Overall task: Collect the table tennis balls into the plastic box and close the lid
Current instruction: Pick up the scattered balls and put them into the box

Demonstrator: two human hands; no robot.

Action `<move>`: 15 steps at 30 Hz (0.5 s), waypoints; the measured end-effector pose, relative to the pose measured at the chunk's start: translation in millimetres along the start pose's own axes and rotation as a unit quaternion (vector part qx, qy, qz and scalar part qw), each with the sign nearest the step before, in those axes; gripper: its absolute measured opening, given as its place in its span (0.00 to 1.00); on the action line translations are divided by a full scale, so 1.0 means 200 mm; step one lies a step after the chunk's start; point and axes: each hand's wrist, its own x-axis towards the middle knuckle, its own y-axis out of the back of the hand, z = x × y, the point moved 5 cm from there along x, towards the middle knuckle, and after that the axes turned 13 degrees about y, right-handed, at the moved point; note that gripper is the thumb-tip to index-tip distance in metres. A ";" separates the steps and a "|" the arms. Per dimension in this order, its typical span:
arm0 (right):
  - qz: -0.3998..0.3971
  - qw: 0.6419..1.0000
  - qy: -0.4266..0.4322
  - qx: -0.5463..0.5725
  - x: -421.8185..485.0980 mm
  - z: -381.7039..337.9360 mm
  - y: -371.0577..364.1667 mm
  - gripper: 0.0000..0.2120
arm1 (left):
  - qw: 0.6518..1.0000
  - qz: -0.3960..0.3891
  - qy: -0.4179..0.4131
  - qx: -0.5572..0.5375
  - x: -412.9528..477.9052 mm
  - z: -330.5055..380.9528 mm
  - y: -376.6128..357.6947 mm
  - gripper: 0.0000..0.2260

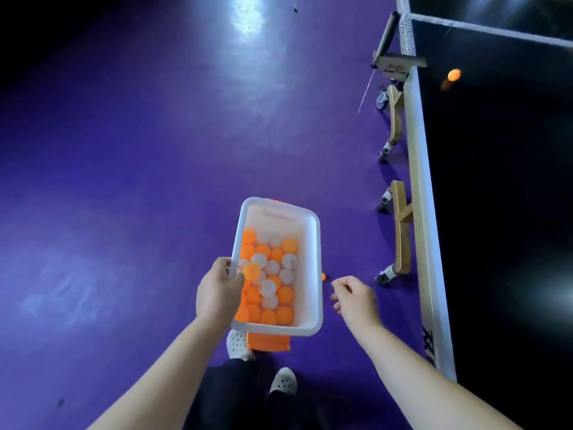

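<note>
The plastic box [317, 259] is white and open-topped, held off the floor by the left hand [218, 293], which grips its left rim; its long sides run away from the person. Orange and white balls [269, 283] are heaped in its near half. The orange lid [269, 342] lies flat underneath, poking out at both ends. One orange ball [454, 75] shows on the table [496, 181] close to the net [406, 38]; a second orange ball [323, 276] peeks past the box's right rim

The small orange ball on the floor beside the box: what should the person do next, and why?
Probably reach the right hand down to the floor ball and pick it up. That hand appears empty and is nearest it, while the left hand grips the rim of the plastic box, whose top is open. Another orange ball waits on the table.
</note>
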 end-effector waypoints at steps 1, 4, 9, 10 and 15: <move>0.004 1.000 -0.005 -0.011 0.07 -0.01 0.00 0.08 | 1.000 -0.006 0.000 0.005 0.07 0.05 -0.03 0.06; 0.014 0.999 -0.027 -0.041 0.29 -0.03 0.00 0.09 | 0.999 -0.025 -0.006 0.030 0.31 0.18 -0.12 0.08; 0.031 0.994 -0.085 -0.067 0.65 0.00 -0.04 0.09 | 0.995 -0.049 0.001 0.082 0.73 0.37 -0.33 0.10; 0.032 0.992 -0.093 -0.073 0.72 0.02 -0.06 0.09 | 0.994 -0.050 0.001 0.094 0.82 0.40 -0.39 0.10; 0.006 0.984 -0.107 -0.139 1.14 0.20 -0.23 0.08 | 0.989 -0.057 0.001 0.133 1.21 0.48 -0.73 0.08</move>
